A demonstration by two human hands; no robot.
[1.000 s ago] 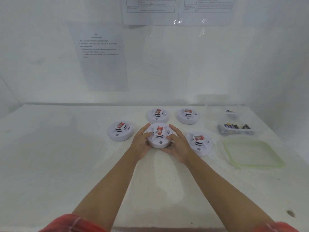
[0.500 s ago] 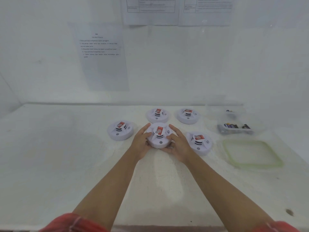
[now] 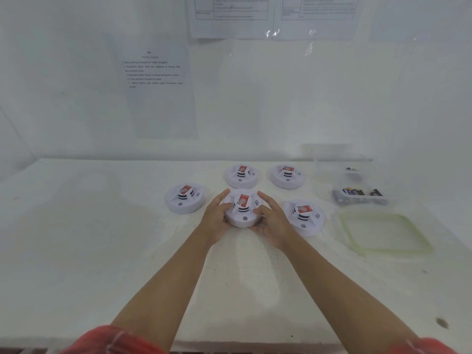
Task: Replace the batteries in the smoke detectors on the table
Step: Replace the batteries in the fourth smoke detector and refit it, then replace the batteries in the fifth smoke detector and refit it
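Now, middle detector: we see it on the counter.
Left hand: our grip holds its left side.
Right hand: our grip holds its right side.
Batteries: off to its right.

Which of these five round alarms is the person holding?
The middle smoke detector: the left hand and right hand grip its sides. The other four lie untouched.

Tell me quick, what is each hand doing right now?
Left hand: grips the middle smoke detector.
Right hand: grips the same detector, opposite side.
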